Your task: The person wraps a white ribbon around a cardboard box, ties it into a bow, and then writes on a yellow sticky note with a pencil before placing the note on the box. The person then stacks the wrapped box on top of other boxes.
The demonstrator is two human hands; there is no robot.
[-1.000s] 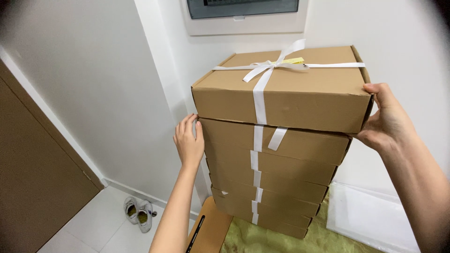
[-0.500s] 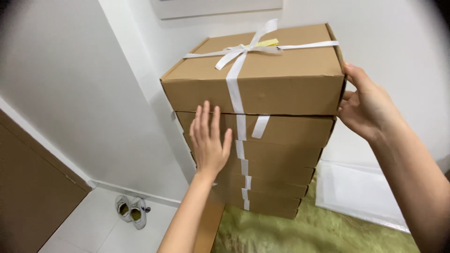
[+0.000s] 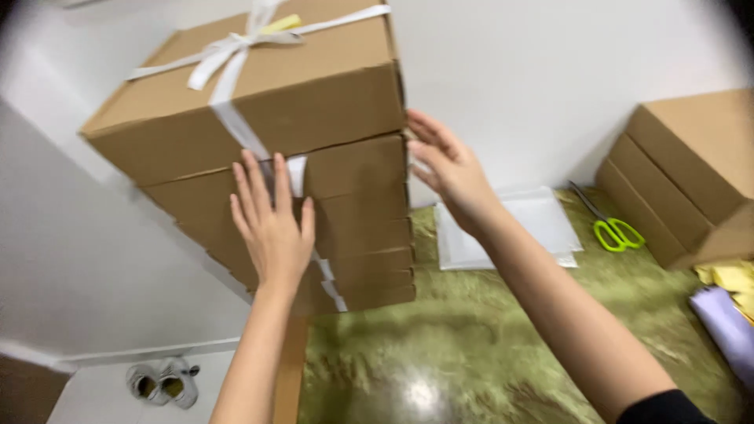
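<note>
- Since half a second ago the view has swung right, so the stack [image 3: 314, 196] now sits upper left in frame and more of the green counter [image 3: 471, 353] shows. Left hand [image 3: 271, 224] has stayed flat on the front of the stack, while the right hand [image 3: 448, 169] has come off the side a bit.
- Count: the stack looks like about six flat brown boxes, though the lower ones blur together, so that's hard to call exactly. One white ribbon [image 3: 236, 63] ties them, with a bow on top and a yellow tag [image 3: 279, 23] beside it.
- Second pile [image 3: 683, 173] at far right: two boxes for sure, maybe a third at the frame edge.
- One pair of green scissors [image 3: 616, 228], lying just left of that pile. White sheets [image 3: 542, 224] lie flat between stack and scissors; can't count them.
- One pair of shoes [image 3: 165, 385] on the floor, lower left.
- Stack stands upright at the counter's left edge against the white wall, long axis vertical. Each box lies flat, long side running left-right, the near corner pointing toward the person.
- Left hand: open, fingers spread, palm pressed on the front face over the ribbon. Not gripping anything.
- Right hand: open, fingers loose, at the stack's right edge; whether the fingertips actually touch, can't tell.
- Something purple [image 3: 726, 326] and yellow bits [image 3: 730, 275] sit at the far right.
</note>
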